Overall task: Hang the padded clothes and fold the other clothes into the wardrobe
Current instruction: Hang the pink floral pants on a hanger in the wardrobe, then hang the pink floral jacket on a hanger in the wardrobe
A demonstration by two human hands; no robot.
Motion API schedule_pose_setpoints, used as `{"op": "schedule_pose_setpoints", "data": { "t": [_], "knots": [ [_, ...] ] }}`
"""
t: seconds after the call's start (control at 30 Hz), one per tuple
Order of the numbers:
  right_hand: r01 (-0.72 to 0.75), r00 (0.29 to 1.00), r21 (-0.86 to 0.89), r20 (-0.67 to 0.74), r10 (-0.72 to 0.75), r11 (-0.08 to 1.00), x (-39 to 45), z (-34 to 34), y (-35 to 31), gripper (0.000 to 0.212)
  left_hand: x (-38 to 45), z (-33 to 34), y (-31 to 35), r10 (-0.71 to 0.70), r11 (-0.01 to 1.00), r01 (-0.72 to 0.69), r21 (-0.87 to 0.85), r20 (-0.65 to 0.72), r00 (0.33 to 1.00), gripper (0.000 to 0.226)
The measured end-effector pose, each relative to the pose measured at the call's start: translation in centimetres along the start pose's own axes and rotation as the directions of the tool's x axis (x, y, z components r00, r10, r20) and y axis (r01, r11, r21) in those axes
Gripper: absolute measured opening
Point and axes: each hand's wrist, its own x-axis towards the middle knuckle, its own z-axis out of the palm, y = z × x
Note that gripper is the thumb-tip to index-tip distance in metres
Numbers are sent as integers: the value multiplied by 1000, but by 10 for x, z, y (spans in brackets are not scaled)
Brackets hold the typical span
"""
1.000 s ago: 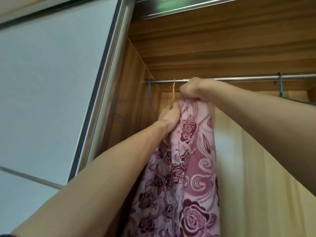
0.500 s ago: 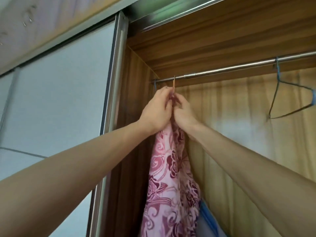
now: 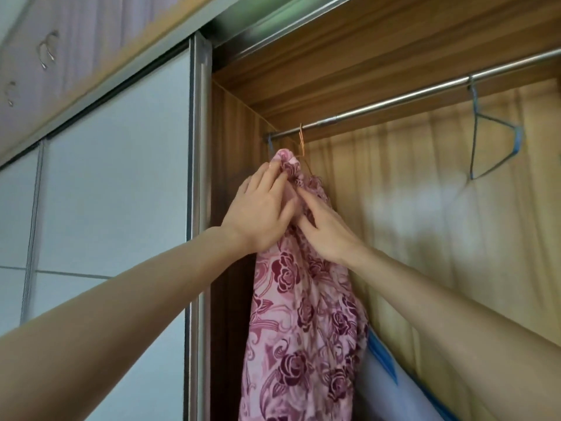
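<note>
Wardrobe (image 3: 243,123), upper left corner, as you see it from below:

Sliding door (image 3: 118,165) — pale panel in a metal frame, drawn to the left of the opening; its upright edge stands just beside the wooden side wall.

Hanging rail (image 3: 425,94) — bare metal, running from the left wall up and out to the right under the wooden top board.

Blue wire hanger (image 3: 491,147) — hooked on the rail well to the right, carrying nothing, apart from your hands.

Orange hanger (image 3: 301,141) — hooked on the rail near its left end; only the hook and a little of the neck show, the rest is buried in cloth.

Floral garment (image 3: 303,314) — pink with dark red roses, hanging from the orange hanger against the left wall, its top bunched just under the rail. It hides the lower left corner of the interior.

Yellow curtain-like fabric (image 3: 440,223) — lines the back of the compartment behind the garment.

White item with blue trim (image 3: 385,381) — low down, just right of the garment, partly covered by it.

Your left hand (image 3: 261,214) — fingers curled into the bunched top of the garment, gripping it.

Your right hand (image 3: 328,229) — fingertips pinching the cloth just beside the left hand; the two hands touch.
</note>
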Motion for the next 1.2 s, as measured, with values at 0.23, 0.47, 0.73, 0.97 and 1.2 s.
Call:
{"op": "schedule_pose_setpoints", "data": {
  "t": [0.23, 0.47, 0.73, 0.97, 1.2],
  "knots": [
    [-143, 981, -342, -171, 89, 929, -103, -30, 17, 61, -62, 23, 50, 105, 988, -119, -94, -138, 985, 65],
    [-285, 953, -635, -267, 142, 718, -240, -51, -3, 66, -136, 73, 119, 95, 937, -140, -321, -151, 984, 61],
    [-494, 869, -711, -422, 259, 501, -348, -61, -60, 65, -209, 116, 183, 175, 693, -281, -664, -224, 959, 58],
    [-590, 789, -790, -520, 326, 167, -427, -63, -107, 61, -257, 123, 248, 300, 483, -360, -798, -236, 924, 57],
    [-657, 675, -747, -644, 360, -104, -494, -75, -153, 60, -292, 107, 319, 398, 244, -362, -900, -248, 883, 58]
  ]
}}
